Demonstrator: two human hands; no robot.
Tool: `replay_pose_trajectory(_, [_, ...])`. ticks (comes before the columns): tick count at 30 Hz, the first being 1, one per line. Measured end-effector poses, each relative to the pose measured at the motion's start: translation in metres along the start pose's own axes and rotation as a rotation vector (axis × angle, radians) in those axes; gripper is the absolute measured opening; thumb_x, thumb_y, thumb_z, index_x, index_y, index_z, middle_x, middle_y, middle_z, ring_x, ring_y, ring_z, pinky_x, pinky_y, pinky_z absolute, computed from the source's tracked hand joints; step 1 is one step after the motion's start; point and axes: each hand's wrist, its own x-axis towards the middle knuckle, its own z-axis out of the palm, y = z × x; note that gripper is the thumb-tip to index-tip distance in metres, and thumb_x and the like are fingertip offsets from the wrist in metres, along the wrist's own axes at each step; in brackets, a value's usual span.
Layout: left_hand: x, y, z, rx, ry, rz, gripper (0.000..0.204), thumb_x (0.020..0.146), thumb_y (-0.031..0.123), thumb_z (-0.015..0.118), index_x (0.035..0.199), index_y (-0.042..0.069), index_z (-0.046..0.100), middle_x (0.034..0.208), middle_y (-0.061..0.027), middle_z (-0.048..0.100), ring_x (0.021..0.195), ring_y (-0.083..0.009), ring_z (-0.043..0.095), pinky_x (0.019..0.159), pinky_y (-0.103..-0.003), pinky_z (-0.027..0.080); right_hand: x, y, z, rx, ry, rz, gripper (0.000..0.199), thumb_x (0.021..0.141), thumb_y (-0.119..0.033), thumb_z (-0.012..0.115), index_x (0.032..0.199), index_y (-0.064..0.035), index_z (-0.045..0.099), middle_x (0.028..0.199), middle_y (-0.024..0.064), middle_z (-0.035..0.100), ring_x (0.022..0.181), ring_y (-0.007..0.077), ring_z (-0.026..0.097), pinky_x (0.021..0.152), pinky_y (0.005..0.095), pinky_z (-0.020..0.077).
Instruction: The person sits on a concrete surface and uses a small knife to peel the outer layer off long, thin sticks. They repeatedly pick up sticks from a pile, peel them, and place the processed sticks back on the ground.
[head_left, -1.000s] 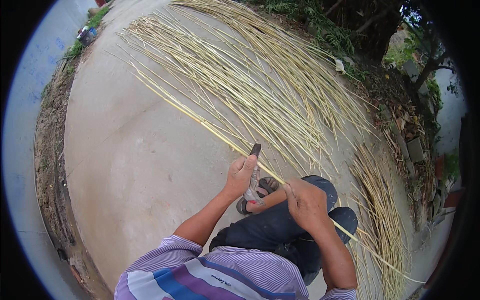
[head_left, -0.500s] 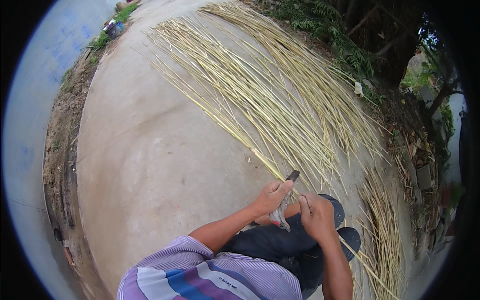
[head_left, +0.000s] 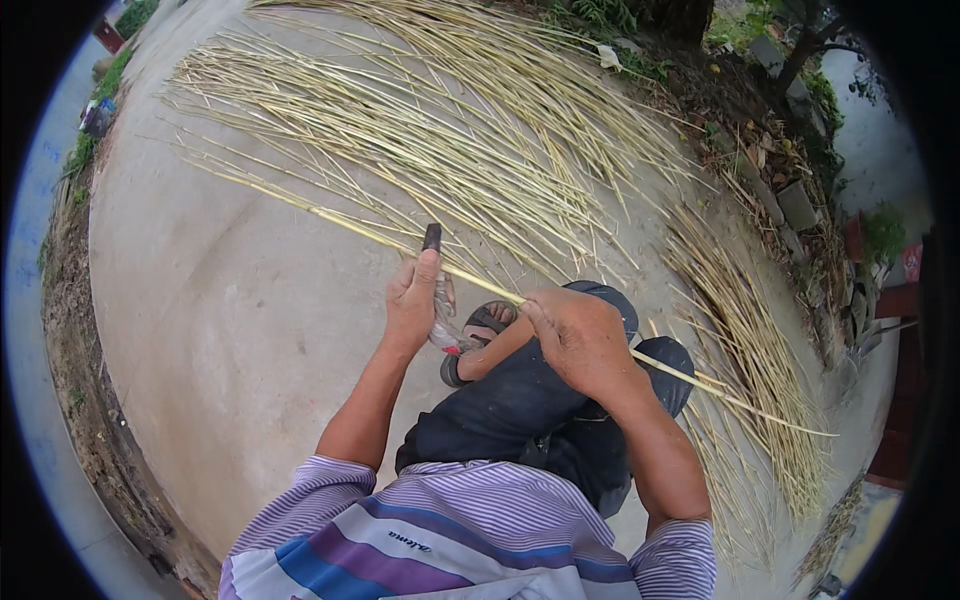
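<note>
A long, thin yellow-green stalk (head_left: 480, 284) runs slantwise across my front, over my knees. My left hand (head_left: 409, 303) is closed around a dark-ended tool (head_left: 432, 237), whose blunt dark end sticks up past my thumb. Below the fingers, its lower part has a greyish, plastic-like wrapping (head_left: 452, 338) with a bit of red. The stalk passes at the left thumb, against this tool. To the right, my right hand (head_left: 578, 335) grips the same stalk, thumb along it, and the thin end comes out beyond the hand. The fingers' undersides are hidden.
Long rows of stalks (head_left: 400, 140) lie on the concrete ground (head_left: 250, 330) ahead. Another pile of stalks (head_left: 760, 370) is at my right side. My bent knees in dark trousers (head_left: 500, 400) and a sandal (head_left: 490, 318) are below my hands. A tree and rubble edge the right.
My hands have moved apart, the right one farther along the stalk, and more of the stalk shows between and beyond them. The view has turned, shifting the stalk rows leftward.
</note>
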Motion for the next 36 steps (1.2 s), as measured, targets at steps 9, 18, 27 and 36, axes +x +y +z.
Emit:
replay_pose_trajectory(9, [-0.011, -0.013, 0.023, 0.080, -0.042, 0.052, 0.039, 0.097, 0.039, 0.057, 0.080, 0.004, 0.055, 0.063, -0.0033, 0.058, 0.055, -0.0080, 0.054, 0.047, -0.025, 0.041, 0.010, 0.002, 0.020, 0.144, -0.056, 0.059, 0.020, 0.094, -0.020, 0.054, 0.089, -0.0048, 0.066, 0.078, 0.0157, 0.065, 0.074, 0.0365, 0.062, 0.065, 0.0421, 0.0480])
replay_pose_trajectory(18, [-0.020, -0.011, 0.044, 0.192, -0.162, 0.212, 0.038, 0.098, 0.034, 0.056, 0.080, 0.001, 0.055, 0.065, -0.0044, 0.060, 0.054, -0.0095, 0.055, 0.047, -0.028, 0.042, 0.014, 0.004, 0.020, 0.212, -0.050, 0.046, 0.022, 0.091, -0.022, 0.054, 0.082, -0.0034, 0.060, 0.075, 0.0192, 0.064, 0.072, 0.0407, 0.062, 0.064, 0.0483, 0.0476])
replay_pose_trajectory(27, [0.000, -0.022, 0.012, 0.148, -0.082, 0.092, 0.041, 0.098, 0.043, 0.054, 0.081, 0.005, 0.055, 0.062, -0.0022, 0.058, 0.052, -0.0078, 0.052, 0.047, -0.024, 0.041, 0.010, 0.016, 0.026, 0.096, -0.038, 0.040, 0.018, 0.093, -0.019, 0.054, 0.089, -0.0052, 0.065, 0.078, 0.0174, 0.064, 0.074, 0.0386, 0.061, 0.064, 0.0442, 0.0466])
replay_pose_trajectory(36, [-0.024, -0.023, 0.043, -0.011, -0.118, -0.048, 0.047, 0.097, 0.044, 0.056, 0.071, 0.004, 0.057, 0.062, -0.0020, 0.059, 0.053, -0.0073, 0.053, 0.047, -0.024, 0.041, 0.011, 0.008, 0.024, 0.079, -0.059, -0.022, 0.022, 0.092, -0.022, 0.052, 0.080, -0.0035, 0.058, 0.073, 0.0171, 0.064, 0.073, 0.0382, 0.063, 0.064, 0.0461, 0.0485])
